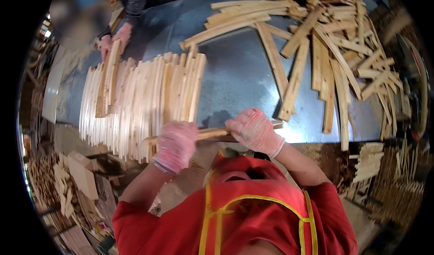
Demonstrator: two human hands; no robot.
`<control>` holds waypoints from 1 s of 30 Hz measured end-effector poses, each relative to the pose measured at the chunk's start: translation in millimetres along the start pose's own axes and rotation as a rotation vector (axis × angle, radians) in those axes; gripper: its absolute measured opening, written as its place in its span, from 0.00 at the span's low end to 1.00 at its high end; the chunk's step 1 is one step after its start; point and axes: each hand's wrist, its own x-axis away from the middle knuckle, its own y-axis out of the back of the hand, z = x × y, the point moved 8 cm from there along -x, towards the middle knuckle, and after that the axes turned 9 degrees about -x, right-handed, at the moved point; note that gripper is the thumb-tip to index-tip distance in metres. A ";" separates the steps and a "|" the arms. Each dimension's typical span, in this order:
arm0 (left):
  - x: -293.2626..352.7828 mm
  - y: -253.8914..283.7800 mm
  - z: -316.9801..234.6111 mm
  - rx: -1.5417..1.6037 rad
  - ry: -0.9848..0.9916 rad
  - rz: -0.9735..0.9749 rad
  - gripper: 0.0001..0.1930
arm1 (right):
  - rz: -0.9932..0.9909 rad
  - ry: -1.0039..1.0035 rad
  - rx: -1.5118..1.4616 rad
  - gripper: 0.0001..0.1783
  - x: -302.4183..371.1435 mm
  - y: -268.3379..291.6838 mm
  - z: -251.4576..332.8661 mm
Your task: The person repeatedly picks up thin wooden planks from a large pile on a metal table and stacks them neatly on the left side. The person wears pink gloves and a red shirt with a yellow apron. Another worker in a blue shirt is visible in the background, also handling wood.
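A wooden strip (212, 133) lies crosswise in front of me at the near edge of the metal table. My left hand (177, 144), in a pink and white knit glove, is closed around its left part. Further right, my right hand (256, 130) grips the same strip in a matching glove. Just beyond my left hand, a row of pale wooden strips (144, 92) stands packed side by side, some ends uneven. Across the table a co-worker's gloved hands (118, 40) hold two wooden strips (107, 83) over the left part of that row.
A loose heap of wooden strips (343, 33) covers the table's far right, with several long pieces (296, 81) reaching toward me. The metal table (226, 83) ends just before my body. Cardboard (82, 176) and stacked wood (368, 162) stand below its near edge.
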 end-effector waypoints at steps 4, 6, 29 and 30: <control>-7.9 -54.2 -3.5 0.095 -0.029 -0.245 0.24 | -0.048 -0.344 0.042 0.23 34.7 -19.1 -54.2; -0.5 -51.5 -37.0 0.138 -0.188 -0.447 0.31 | -0.127 -0.419 0.066 0.24 60.1 -40.8 -83.9; -40.9 -133.7 108.3 0.294 0.485 -0.373 0.35 | -0.396 -1.335 -0.377 0.51 167.1 -18.6 -235.4; -44.0 -148.0 108.6 0.384 0.462 -0.284 0.35 | -0.342 -1.327 -0.496 0.54 175.2 -24.8 -217.7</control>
